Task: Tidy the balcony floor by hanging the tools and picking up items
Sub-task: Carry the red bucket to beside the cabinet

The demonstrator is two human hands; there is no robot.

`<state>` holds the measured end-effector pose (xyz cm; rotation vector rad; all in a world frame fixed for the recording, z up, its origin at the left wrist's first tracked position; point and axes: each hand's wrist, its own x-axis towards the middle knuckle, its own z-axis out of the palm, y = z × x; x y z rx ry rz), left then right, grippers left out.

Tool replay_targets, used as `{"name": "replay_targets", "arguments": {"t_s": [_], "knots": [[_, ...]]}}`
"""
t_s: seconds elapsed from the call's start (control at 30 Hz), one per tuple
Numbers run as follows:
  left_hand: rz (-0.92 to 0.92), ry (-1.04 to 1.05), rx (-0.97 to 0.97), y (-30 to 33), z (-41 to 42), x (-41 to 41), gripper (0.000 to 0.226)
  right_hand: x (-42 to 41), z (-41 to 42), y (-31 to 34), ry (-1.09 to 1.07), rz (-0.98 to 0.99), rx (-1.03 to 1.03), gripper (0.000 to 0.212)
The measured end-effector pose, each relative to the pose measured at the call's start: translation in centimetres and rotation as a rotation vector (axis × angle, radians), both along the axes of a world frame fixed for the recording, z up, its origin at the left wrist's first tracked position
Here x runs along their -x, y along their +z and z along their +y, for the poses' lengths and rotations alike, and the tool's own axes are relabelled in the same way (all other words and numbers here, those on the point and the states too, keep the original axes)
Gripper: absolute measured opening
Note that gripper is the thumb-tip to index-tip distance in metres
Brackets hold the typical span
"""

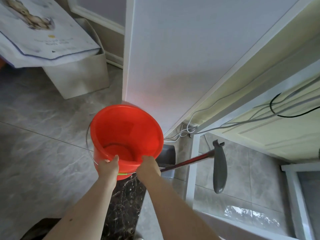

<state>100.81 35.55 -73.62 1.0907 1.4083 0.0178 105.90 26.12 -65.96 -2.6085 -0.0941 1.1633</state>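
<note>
A red plastic bucket with a thin wire handle is held up over the floor, its open mouth facing me and nothing inside. My left hand grips the near rim on the left, thumb over the edge. My right hand grips the near rim on the right. To the right a grey tool head on a dark red pole hangs or leans near the white frame. A dark dustpan with a comb edge stands behind the bucket.
A white wall panel rises straight ahead. A beige box under a printed cloth stands at the left. White cables run along the frame at the right. Grey marble tiles cover the floor, with a dark threshold strip below my arms.
</note>
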Motion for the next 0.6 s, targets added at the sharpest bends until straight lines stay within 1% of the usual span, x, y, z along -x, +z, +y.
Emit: {"name": "replay_targets", "arguments": {"t_s": [0.1,0.2,0.3,0.37,0.5,0.6], "knots": [[-0.006,-0.012,-0.013,-1.5,0.1,0.9,0.052,0.5,0.2,-2.3,-0.004,0.011,-0.006,0.049],[0.040,0.005,-0.032,-2.8,0.3,1.0,0.049,0.4,0.6,-4.1,-0.052,0.031,-0.007,0.049],[0.074,0.052,-0.001,-3.8,0.4,1.0,0.045,0.4,1.1,-5.7,-0.042,0.045,0.001,0.049],[0.093,0.074,0.013,-4.8,0.4,0.8,0.044,0.5,1.4,-6.8,-0.080,0.066,-0.004,0.048],[0.147,0.055,-0.012,-6.3,0.1,0.4,0.042,0.4,1.7,-8.7,-0.233,0.108,-0.071,0.039],[0.141,0.071,-0.004,-7.6,0.0,0.0,0.042,0.3,1.8,-10.0,-0.251,0.131,-0.078,0.034]]}}
